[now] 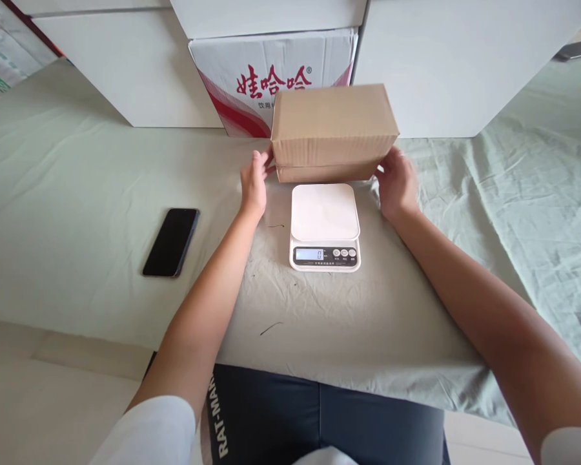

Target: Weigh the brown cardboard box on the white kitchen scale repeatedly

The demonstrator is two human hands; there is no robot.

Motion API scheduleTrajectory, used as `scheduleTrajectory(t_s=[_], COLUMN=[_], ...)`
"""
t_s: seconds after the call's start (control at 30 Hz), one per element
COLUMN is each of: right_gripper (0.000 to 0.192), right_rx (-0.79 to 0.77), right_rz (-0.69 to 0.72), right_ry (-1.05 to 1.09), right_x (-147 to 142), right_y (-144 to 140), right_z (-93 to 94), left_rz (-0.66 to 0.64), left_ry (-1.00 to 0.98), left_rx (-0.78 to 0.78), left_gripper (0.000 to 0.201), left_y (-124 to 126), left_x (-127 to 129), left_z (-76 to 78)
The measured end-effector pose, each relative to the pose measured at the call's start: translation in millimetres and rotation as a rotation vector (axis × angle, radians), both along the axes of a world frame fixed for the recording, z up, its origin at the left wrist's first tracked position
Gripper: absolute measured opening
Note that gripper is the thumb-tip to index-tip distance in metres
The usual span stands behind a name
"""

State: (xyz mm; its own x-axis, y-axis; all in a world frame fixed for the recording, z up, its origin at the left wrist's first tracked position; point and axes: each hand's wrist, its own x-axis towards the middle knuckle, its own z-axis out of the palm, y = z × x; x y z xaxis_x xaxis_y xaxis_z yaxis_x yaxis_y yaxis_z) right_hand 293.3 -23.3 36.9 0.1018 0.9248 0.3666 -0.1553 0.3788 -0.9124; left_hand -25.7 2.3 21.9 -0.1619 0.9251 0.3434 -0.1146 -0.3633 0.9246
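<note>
A closed brown cardboard box [334,129] is held between my two hands, just beyond the kitchen scale. My left hand [256,179] has its fingers against the box's left side, thumb pointing up. At the lower right corner, my right hand [397,183] grips the box with its fingertips partly hidden behind it. I cannot tell whether the box's underside touches the cloth. The white digital kitchen scale [325,212] sits between my forearms with a bare platform, and its display reads 0.
To the left a black smartphone [171,243] lies on the pale green cloth [97,213]. Behind the brown box stand a printed white and red carton [232,71] and large white boxes [430,71]. Another dark flat object [578,50] is at the far right.
</note>
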Motion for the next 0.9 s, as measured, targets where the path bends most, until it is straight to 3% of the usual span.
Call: scheduleTrajectory(t_s=[0.1,0.17,0.27,0.33,0.5,0.73,0.9], right_gripper=[0.039,0.043,0.059,0.063,0.061,0.061,0.081], right_rx=[0.107,0.177,0.247,0.252,0.182,0.156,0.235], right_rz=[-0.182,-0.305,-0.325,-0.343,-0.374,-0.383,-0.383], right_ry=[0.038,0.035,-0.099,-0.143,-0.13,-0.035,-0.064], right_x=[1.2,-1.6,-10.2,-16.7,-24.8,-17.8,-11.7], right_y=[1.6,-1.8,-16.9,-29.1,-40.7,-28.6,-20.2], right_z=[21.9,41.9,68.3,75.8,59.5,39.7,33.3], left_rz=[0.131,0.14,0.078,0.071,0.189,0.198,0.218], left_ry=[-0.035,-0.015,-0.007,-0.025,-0.01,0.053,0.074], left_rx=[0.083,0.045,-0.041,-0.041,0.044,0.094,0.227], left_gripper=[0.074,0.069,0.07,0.067,0.06,0.068,0.077], left_y=[-6.1,-7.5,-10.9,-16.2,-34.9,-40.6,-32.8], left_x=[0.7,-2.3,-6.1,-5.3,4.6,10.2,11.7], left_z=[28.2,47.4,67.2,72.2,68.8,60.2,58.2])
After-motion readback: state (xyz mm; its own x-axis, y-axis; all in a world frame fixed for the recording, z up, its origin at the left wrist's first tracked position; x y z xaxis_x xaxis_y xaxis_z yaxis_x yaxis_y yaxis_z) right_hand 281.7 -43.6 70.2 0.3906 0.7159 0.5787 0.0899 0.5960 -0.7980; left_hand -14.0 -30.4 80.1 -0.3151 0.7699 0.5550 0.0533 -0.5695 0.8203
